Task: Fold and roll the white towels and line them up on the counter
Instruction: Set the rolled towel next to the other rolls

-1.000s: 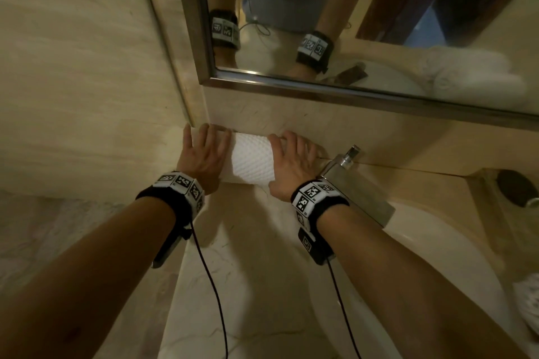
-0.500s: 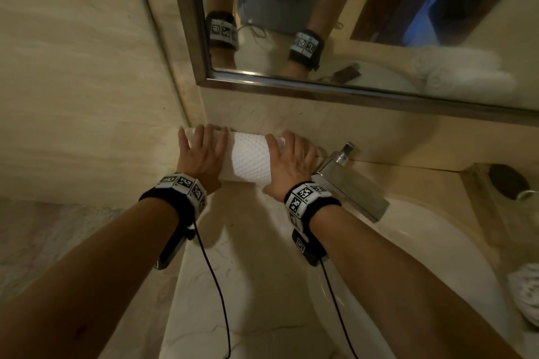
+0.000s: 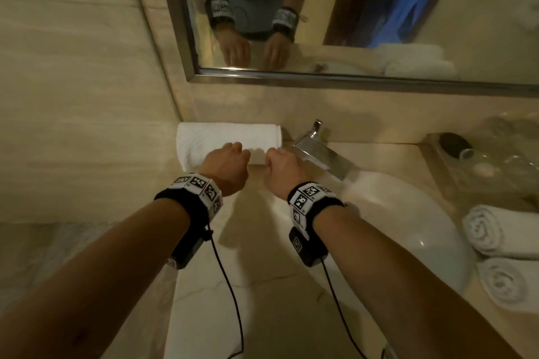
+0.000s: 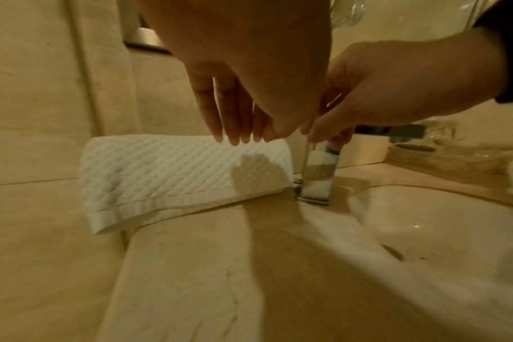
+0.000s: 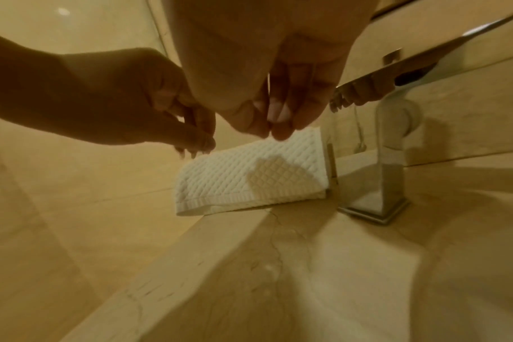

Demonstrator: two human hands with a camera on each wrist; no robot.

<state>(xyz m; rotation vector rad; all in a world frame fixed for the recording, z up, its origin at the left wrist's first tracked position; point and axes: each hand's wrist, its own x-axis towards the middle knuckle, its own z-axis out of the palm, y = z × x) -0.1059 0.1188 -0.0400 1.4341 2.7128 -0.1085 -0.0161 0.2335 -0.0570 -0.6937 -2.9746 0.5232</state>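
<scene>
A rolled white waffle-weave towel lies on the marble counter at the back left corner, against the wall, with its loose hem facing me. My left hand and right hand hover side by side just in front of and above it, holding nothing. In the left wrist view my left fingers hang down, straight and relaxed, over the towel. In the right wrist view my right fingers hang loosely curled above the towel. Two more rolled white towels lie at the right edge.
A chrome faucet stands right beside the towel's right end, over the white sink basin. A tray with glassware and a dark lid sits at the back right. The mirror frame runs above the backsplash.
Both hands have let go of the rolled towel and drawn back toward me and upward. The towel stays in the back corner, now fully uncovered.
</scene>
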